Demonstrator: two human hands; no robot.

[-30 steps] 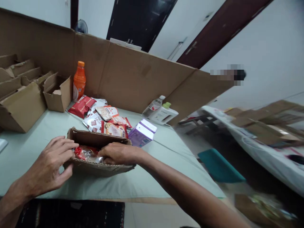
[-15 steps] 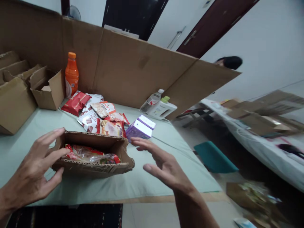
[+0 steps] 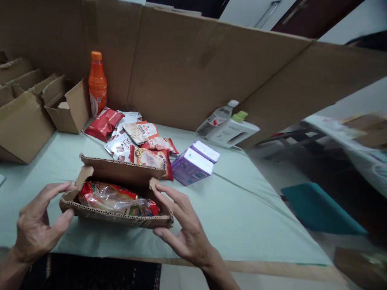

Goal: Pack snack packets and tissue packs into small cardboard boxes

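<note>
A small open cardboard box (image 3: 121,219) stands near the table's front edge. Inside lie food packets in clear and red wrapping (image 3: 115,197). My left hand (image 3: 42,221) grips the box's left end, thumb at the front and fingers at the back. At the right end, my right hand (image 3: 184,225) holds the corner, its fingertips on the small side flap and its thumb by the front wall. Behind the box lie several snack packets: a red one (image 3: 105,124), a silver one (image 3: 119,147) and a red-and-yellow one (image 3: 152,159). Purple-and-white cartons (image 3: 193,167) stand to the right.
An orange bottle (image 3: 97,86) stands at the back left beside several open cardboard boxes (image 3: 24,121). A clear bottle (image 3: 214,121) and a white jug with a green cap (image 3: 231,131) are at the back right. A cardboard wall (image 3: 181,68) borders the table's back.
My right hand has moved left onto the box's right end. The box now tilts more toward me, showing more of the packets inside. The view has turned downward.
</note>
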